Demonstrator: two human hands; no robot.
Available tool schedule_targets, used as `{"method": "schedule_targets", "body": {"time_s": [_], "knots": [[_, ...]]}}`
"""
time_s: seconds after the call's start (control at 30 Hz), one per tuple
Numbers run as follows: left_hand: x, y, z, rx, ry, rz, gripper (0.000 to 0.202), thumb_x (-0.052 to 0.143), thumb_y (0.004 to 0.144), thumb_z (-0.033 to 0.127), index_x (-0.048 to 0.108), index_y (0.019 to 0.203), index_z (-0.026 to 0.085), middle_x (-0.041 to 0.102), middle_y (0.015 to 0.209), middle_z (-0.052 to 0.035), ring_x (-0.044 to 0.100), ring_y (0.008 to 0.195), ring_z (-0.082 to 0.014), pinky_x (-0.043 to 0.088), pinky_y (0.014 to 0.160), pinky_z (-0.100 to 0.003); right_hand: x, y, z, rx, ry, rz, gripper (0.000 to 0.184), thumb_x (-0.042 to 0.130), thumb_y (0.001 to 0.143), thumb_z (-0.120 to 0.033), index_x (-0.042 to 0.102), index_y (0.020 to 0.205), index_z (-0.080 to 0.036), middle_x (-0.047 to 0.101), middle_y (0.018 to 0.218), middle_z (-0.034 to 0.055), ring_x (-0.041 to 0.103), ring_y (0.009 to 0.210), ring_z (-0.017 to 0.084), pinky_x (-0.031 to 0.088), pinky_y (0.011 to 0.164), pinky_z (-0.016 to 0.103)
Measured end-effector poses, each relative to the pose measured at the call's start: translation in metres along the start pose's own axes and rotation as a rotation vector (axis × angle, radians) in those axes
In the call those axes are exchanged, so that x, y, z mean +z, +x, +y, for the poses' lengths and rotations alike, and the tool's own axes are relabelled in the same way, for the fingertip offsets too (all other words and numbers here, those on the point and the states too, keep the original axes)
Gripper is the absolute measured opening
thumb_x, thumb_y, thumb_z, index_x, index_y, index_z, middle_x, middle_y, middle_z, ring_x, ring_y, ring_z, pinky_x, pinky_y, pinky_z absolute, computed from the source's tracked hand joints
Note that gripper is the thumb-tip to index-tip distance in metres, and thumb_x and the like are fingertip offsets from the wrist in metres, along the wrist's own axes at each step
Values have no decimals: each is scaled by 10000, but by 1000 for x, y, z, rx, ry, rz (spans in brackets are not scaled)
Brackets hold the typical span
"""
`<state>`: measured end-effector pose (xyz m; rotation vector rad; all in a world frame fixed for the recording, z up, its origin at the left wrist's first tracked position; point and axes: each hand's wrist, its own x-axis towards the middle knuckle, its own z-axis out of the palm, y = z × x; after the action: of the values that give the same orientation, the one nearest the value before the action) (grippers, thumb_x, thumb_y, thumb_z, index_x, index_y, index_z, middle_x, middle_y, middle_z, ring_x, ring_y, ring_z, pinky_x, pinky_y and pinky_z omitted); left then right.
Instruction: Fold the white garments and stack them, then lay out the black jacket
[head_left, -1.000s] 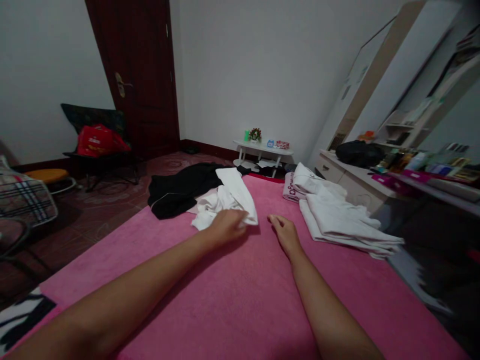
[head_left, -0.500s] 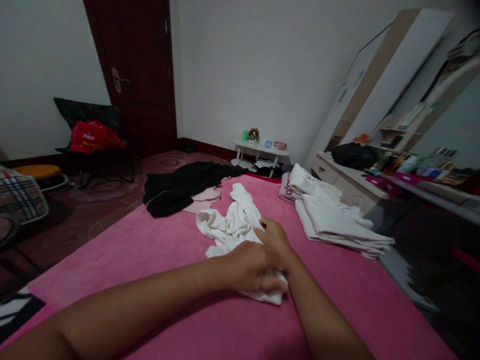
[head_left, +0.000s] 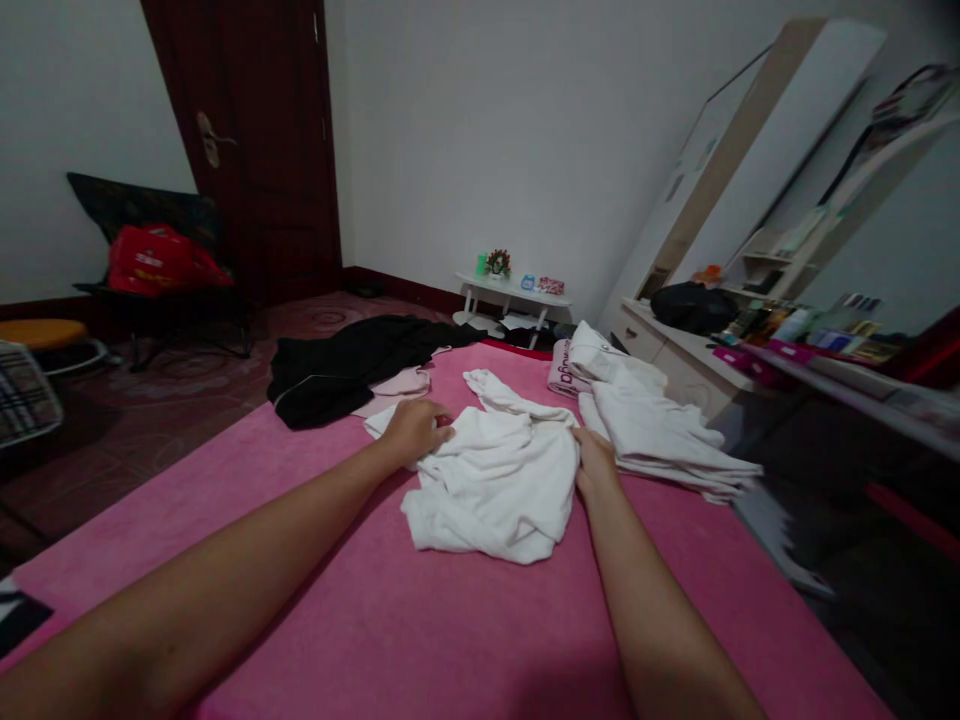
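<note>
A crumpled white garment point(head_left: 495, 480) lies in the middle of the pink bed cover point(head_left: 450, 630). My left hand point(head_left: 415, 430) is closed on the garment's left edge. My right hand point(head_left: 596, 462) grips its right edge, with the fingers tucked into the cloth. The two hands are spread apart with the garment stretched loosely between them. Just right of my right hand sits a stack of folded white clothes point(head_left: 660, 430).
A black garment point(head_left: 337, 365) and a pale pink one point(head_left: 401, 383) lie at the bed's far left. Beyond stand a small white table point(head_left: 514, 298), a dark door point(head_left: 247, 150), a chair with a red bag point(head_left: 154, 262), and a cluttered dresser point(head_left: 750, 350) at right.
My left hand pulled the white garment from the far pile toward me. Both hands met on it, then moved apart to its left and right edges, spreading it.
</note>
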<state>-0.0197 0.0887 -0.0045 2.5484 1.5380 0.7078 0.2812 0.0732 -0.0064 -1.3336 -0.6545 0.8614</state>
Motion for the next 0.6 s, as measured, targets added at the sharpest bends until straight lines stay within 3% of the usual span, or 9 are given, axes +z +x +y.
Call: {"method": "schedule_targets", "body": {"time_s": [0.13,0.23,0.3,0.47,0.53,0.6], "knots": [[0,-3,17,18,22,-15,264,616,789,436,684,878,197,695,784,-47,631,749,-200,373,651,-269,7,-14,-5,119,40,-206,147,720,616,-255,625,674,-159,640,538,24,623,515,179,509,493,271],[0,-4,26,7,55,-69,232,594,789,389,690,888,202,697,772,-60,635,746,-216,374,635,-272,7,-18,-7,194,47,-297,210,772,564,-185,670,737,-123,674,574,61,648,538,212,527,498,300],[-8,-2,26,-26,71,-25,214,548,808,352,693,864,204,700,797,-71,637,771,-225,384,646,-276,4,-14,-10,143,76,-213,246,761,521,-119,666,748,-126,675,570,34,640,527,189,522,495,270],[-41,10,-4,-317,-127,409,301,449,851,371,659,945,176,696,885,-62,629,797,-206,415,678,-260,-8,5,-20,-51,211,103,355,712,521,-159,617,863,-169,642,589,-69,607,543,109,504,522,190],[-46,13,-20,-375,-219,490,298,461,832,385,655,896,168,692,864,-51,623,782,-196,421,671,-249,-10,8,-21,-54,220,121,407,716,519,-170,597,909,-177,641,606,-68,616,570,113,511,536,194],[-44,13,-31,-402,-251,495,274,486,807,385,650,858,172,688,844,-46,622,776,-196,426,670,-249,-9,5,-22,-34,218,101,456,721,515,-154,580,948,-180,652,625,-48,632,592,130,522,546,210]]}}
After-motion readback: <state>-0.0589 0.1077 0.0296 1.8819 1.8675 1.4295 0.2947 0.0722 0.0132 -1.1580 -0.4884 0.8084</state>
